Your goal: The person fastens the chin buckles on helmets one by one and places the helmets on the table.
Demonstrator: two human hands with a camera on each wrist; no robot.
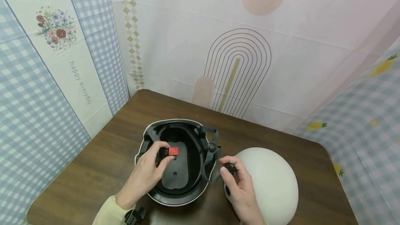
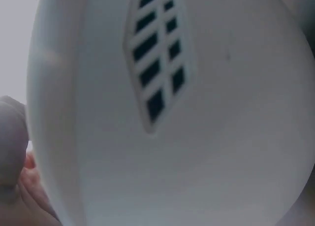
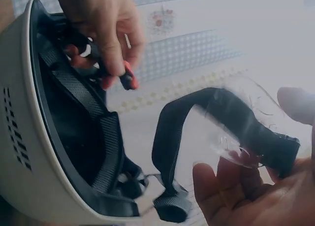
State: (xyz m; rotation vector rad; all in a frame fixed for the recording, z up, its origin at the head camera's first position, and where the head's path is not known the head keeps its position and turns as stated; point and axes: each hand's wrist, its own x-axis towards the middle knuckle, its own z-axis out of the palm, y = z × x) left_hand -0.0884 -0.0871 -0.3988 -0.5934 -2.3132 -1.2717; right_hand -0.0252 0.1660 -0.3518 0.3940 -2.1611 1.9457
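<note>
An upturned white helmet point(image 1: 179, 200) with a black padded liner point(image 1: 178, 180) lies on the brown table, its hollow facing up. Over the hollow, my left hand point(image 1: 145, 169) pinches a black strap buckle with a red piece point(image 1: 173, 151) between thumb and fingers. To the right of the rim, my right hand point(image 1: 242, 190) holds a black buckle end point(image 3: 280, 154) of the other chin strap point(image 3: 172, 125). The two buckle parts are apart. In the left wrist view, the helmet's slotted vent point(image 2: 155, 63) fills the middle.
A second white rounded shell point(image 1: 272, 180), dome up, sits close beside my right hand. Something clear and shiny point(image 3: 256, 95) shows behind the strap. A black band with a device point(image 1: 132, 216) is at my left wrist. Patterned cloths point(image 1: 175, 37) hang behind the table point(image 1: 125, 131).
</note>
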